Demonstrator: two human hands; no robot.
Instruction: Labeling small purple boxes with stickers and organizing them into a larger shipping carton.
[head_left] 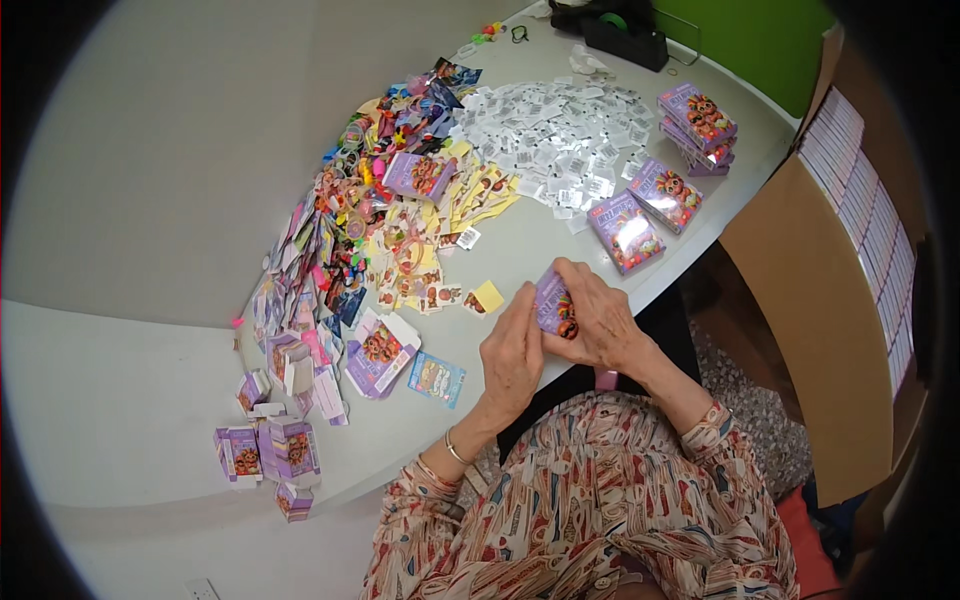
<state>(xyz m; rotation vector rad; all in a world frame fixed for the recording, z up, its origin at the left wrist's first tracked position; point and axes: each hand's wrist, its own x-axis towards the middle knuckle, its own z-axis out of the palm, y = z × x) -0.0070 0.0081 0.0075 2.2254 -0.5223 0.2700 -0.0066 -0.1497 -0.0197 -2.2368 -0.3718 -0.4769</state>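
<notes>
A small purple box [553, 302] with a colourful printed front is held between my two hands at the table's near edge. My left hand [512, 347] is closed along its left side. Around its right side and top corner wraps my right hand [600, 318], covering much of the box. Just left of my left hand lie a blue picture card [437, 379] and an open purple carton [382, 352] with white flaps spread. A yellow paper piece [486, 297] is close to the held box. Two closed purple boxes [627, 232] [667, 195] lie beyond my right hand.
Purple boxes are stacked [698, 115] at the far right. A heap of small white packets [560, 135] lies beside piled colourful trinkets [360, 190]. Unfilled-looking cartons [290, 447] stand at left. A tape dispenser [625, 42] sits at the back; a large cardboard box [815, 290] borders the right.
</notes>
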